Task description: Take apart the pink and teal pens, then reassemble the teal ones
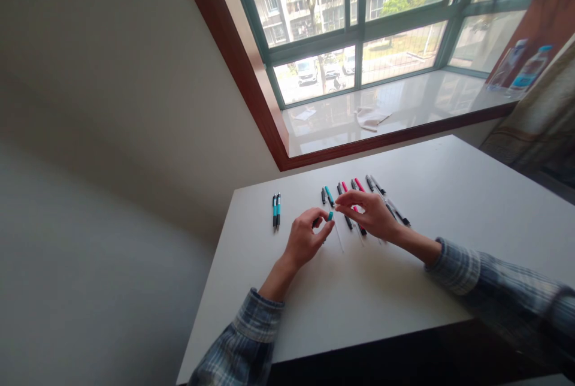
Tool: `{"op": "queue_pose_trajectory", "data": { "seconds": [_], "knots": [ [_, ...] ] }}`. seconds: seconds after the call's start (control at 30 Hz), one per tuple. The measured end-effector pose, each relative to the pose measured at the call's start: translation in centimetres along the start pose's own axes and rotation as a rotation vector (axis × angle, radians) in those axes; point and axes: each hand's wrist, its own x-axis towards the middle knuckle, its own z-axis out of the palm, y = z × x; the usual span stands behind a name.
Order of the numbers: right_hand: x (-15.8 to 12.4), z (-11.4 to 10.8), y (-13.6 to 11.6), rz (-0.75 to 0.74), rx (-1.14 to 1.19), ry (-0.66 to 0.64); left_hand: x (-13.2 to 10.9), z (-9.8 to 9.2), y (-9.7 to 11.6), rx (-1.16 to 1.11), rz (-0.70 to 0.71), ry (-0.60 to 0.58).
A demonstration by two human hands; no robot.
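Observation:
My left hand [308, 236] pinches a short teal and black pen part [330, 216] between thumb and fingers; most of it is hidden in the hand. Just right of it, my right hand [366, 212] has its thumb and fingertips close together over the pens, and a tiny pale piece seems to show there, too small to name. Behind the hands lie a teal pen barrel [329, 195] and a short black pen part [323, 195]. Pink pen parts [359, 184] and black ones lie partly under my right hand. A thin white refill [338, 236] rests between the hands.
Two assembled teal and black pens [276, 212] lie side by side at the left of the white table [359, 302]. Black and clear pen parts [398, 212] lie beyond my right wrist. A cloth [371, 118] and plastic bottles [532, 68] are on the window sill.

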Motion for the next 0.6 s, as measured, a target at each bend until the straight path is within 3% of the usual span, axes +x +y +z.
{"op": "queue_pose_trajectory", "data": {
  "seconds": [0.6],
  "knots": [
    [-0.01,-0.18,-0.47,-0.173,-0.197,-0.109,0.14,0.05,-0.02,0.011,0.032,-0.023]
  ]
}}
